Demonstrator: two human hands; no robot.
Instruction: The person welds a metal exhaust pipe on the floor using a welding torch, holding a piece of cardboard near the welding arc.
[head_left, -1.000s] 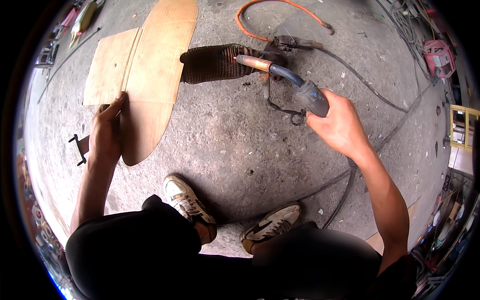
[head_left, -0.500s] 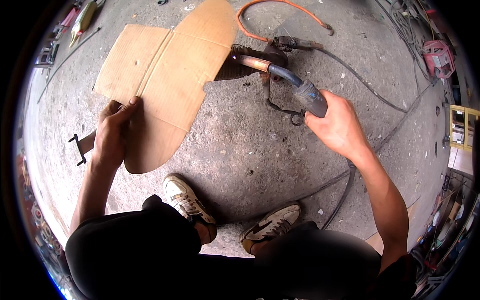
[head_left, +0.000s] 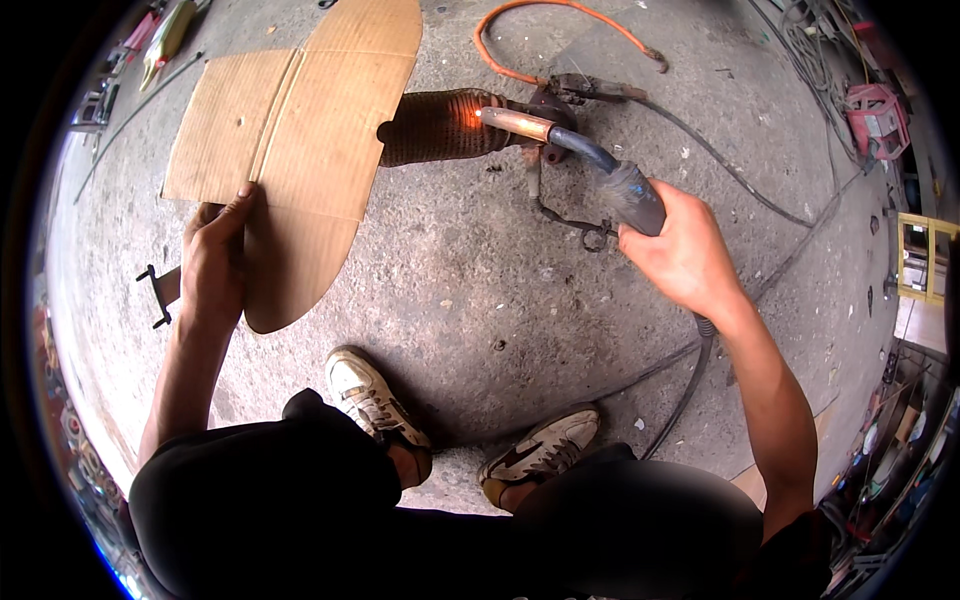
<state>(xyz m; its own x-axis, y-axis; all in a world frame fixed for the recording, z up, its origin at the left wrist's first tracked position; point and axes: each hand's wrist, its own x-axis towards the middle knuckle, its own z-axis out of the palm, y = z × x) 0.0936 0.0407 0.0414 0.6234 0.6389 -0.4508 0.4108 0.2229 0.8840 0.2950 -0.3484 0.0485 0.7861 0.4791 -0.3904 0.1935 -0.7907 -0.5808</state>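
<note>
My left hand is closed on the lower left edge of a cut cardboard sheet, thumb on its front face. My right hand wraps around the black handle of a welding torch with a copper nozzle. At the nozzle's tip, a small bright spot glows orange on a rusty ribbed exhaust pipe lying on the floor. The sheet covers the pipe's left part. Beyond the nozzle, a brown flange shows at the pipe's right end.
A dark clamp with a cable sits by the flange, near a curved orange rod. Far right stands a red machine among cables. A dark metal bracket pokes out beside my left wrist. My shoes are on the concrete floor.
The cardboard has moved left, uncovering more of the ribbed pipe. The torch tip has shifted slightly right, and an orange glow now shows on the pipe.
</note>
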